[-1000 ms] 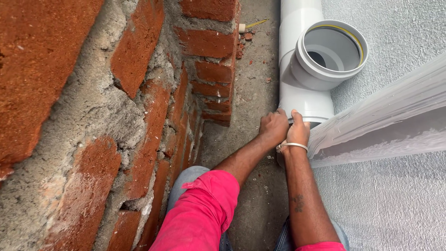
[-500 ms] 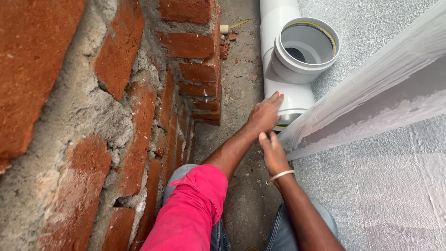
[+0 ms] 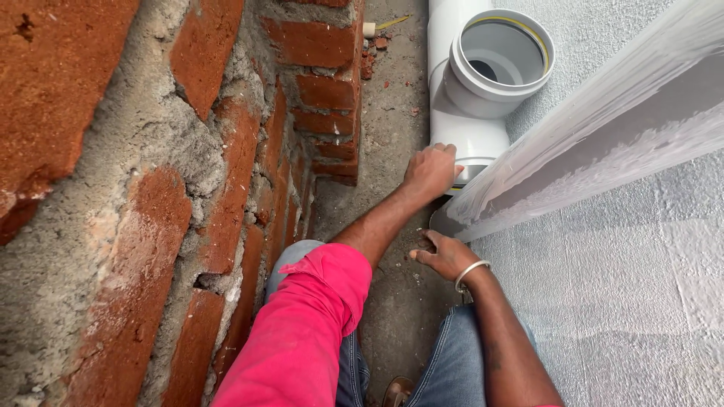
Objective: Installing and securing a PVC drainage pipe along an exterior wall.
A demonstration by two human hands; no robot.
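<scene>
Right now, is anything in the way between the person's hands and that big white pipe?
Nothing visible. The left hand already rests on the white pipe fitting. The right hand sits lower on the concrete floor, with open space up to the pipe.

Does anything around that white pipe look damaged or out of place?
The brick wall is rough, with a hole in the mortar low down. Broken brick bits lie on the ground by the white pipe fitting. The fitting itself shows no damage.

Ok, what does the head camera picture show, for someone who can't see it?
A person's left hand grips a white pipe fitting standing between a brick wall and a grey wall. Their right hand hangs lower, over the concrete floor.
</scene>
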